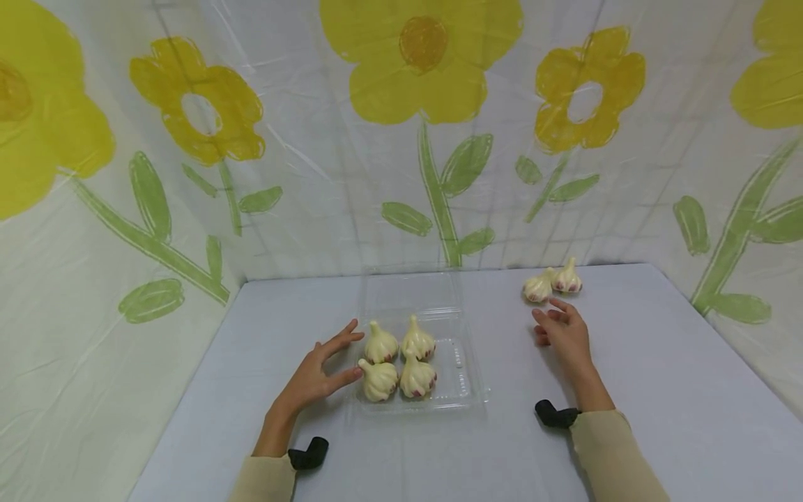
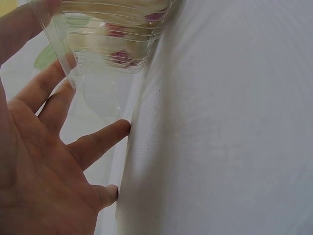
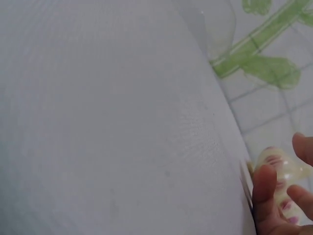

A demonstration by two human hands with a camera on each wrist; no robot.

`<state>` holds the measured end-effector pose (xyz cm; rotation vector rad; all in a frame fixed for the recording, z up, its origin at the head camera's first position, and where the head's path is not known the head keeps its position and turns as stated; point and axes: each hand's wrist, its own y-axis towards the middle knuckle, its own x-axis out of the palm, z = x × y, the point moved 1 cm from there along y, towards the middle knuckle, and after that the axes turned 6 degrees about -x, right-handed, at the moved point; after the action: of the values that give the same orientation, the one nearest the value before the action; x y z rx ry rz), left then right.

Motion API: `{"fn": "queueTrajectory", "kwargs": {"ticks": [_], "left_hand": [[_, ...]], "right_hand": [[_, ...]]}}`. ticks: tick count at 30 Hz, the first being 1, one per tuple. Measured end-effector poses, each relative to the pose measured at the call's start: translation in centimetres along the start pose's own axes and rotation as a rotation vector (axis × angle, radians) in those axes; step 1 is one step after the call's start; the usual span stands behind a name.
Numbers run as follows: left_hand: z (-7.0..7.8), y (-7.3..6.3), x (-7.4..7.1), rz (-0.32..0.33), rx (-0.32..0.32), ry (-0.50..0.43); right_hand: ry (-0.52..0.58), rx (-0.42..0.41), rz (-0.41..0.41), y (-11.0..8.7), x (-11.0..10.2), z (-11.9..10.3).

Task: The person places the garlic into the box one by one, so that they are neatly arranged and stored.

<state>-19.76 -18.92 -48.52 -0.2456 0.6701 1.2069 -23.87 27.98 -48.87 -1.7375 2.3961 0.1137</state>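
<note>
L hand (image 1: 316, 376), fingers spread, no grip, by L edge of clear box (image 1: 453, 380) w/ 4 garlic bulbs (image 1: 418, 378); R hand (image 1: 567, 340), half-curled, empty, nr 2 bulbs (image 1: 537, 287), table (image 1: 502, 446)'s far edge.

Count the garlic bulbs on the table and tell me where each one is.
6. Four garlic bulbs sit two by two in the left part of the clear box; two more bulbs lie just beyond the right hand. None seems hidden.

Probably a makeshift booth: translucent flower-printed curtains (image 1: 301, 202) surround a pale-topped table (image 1: 401, 457).
</note>
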Motion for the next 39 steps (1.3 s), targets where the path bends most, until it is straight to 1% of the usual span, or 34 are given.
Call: {"fn": "queueTrajectory", "kwargs": {"ticks": [7,15,20,30,35,39], "left_hand": [[0.1,0.0,-0.2,0.005,-0.002,-0.001],[0.1,-0.1,-0.1,0.002,-0.001,-0.017],[0.1,-0.2,0.1,0.003,-0.007,-0.016],[-0.1,-0.1,0.2,0.001,0.001,-0.012],[0.0,0.0,0.1,0.0,0.004,-0.009],[-0.1,-0.1,0.1,0.002,0.006,-0.004]], "right_hand": [[-0.024,-0.026,0.001,1.6,0.3,-0.4],[-0.115,-0.037,-0.014,3.3,0.5,-0.5],[-0.154,-0.074,-0.026,4.0,0.5,-0.7],[-0.252,-0.075,-0.033,5.2,0.7,-0.4],[-0.259,-0.079,-0.019,5.2,0.9,-0.2],[-0.198,-0.07,-0.017,4.8,1.0,-0.2]]}}
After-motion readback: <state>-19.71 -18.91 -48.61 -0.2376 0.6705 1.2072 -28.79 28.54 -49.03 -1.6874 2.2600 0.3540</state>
